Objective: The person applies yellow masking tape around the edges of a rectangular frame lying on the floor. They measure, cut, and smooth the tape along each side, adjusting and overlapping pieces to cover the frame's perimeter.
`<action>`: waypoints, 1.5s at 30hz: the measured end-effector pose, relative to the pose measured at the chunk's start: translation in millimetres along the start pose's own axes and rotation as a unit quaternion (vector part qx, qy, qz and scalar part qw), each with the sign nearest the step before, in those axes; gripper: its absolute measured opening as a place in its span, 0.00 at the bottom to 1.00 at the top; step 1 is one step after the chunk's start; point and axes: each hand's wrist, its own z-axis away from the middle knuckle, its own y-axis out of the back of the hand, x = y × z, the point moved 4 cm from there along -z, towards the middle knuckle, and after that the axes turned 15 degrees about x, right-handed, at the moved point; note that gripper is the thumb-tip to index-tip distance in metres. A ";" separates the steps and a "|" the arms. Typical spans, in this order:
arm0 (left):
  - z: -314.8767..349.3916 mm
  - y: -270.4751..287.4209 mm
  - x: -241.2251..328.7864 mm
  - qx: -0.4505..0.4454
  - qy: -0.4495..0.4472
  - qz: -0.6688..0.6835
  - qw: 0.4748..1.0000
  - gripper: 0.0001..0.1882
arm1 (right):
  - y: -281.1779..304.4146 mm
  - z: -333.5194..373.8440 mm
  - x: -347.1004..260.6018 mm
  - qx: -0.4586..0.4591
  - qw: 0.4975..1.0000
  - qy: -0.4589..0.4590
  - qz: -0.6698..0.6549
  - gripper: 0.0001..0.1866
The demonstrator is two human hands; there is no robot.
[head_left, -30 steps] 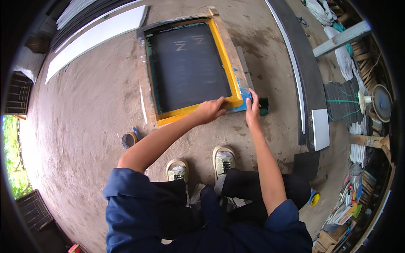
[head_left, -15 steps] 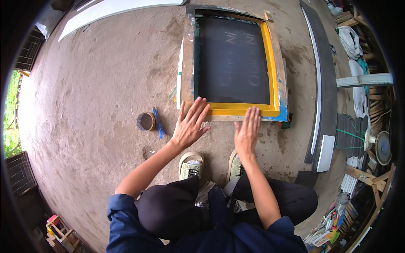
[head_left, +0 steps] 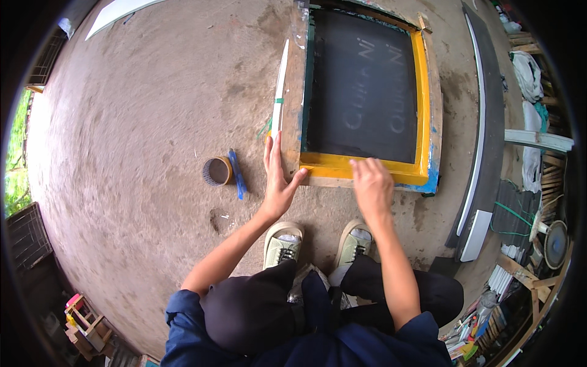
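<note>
A screen printing frame (head_left: 293, 92) lies in front of me, its dark mesh (head_left: 342, 85) bearing faint pale lettering. Yellow tape (head_left: 420, 104) runs along the inner right and near edges. My left hand (head_left: 280, 186) holds the near left corner, fingers along the outer left side and thumb over the near edge. On the near strip of tape rests my right hand (head_left: 373, 183), its fingers curled and pressed together. Whatever its fingertips may pinch is hidden. Left of the frame, a roll of tape (head_left: 209, 174) stands beside a slim blue object (head_left: 238, 177).
Both my shoes (head_left: 283, 244) are on the concrete floor (head_left: 153, 134) just before the frame. A long dark panel with a white edge (head_left: 486, 122) lies to the right. Beyond it are bags, wood pieces and a round fan-like object (head_left: 555, 244).
My left hand has moved from flat on the frame's near edge to its left corner. The right hand's straight fingers have curled onto the tape. The view has shifted.
</note>
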 end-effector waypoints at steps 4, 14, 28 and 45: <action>-1.5 0.3 1.2 0.003 0.002 0.010 1.000 0.43 | -21.4 14.2 -49.1 0.099 0.991 0.082 -0.043 0.09; -4.2 2.2 -0.6 -0.007 0.018 0.069 0.997 0.39 | -26.8 6.8 -91.5 -0.011 0.989 0.026 -0.145 0.08; -11.1 11.3 13.3 -0.024 -0.188 -0.200 0.961 0.40 | -27.2 3.3 -68.4 -0.002 0.977 0.081 -0.197 0.07; -44.5 -23.4 57.3 -0.406 -0.399 -0.388 0.725 0.42 | 69.2 9.5 162.6 -0.104 0.972 0.211 -0.023 0.32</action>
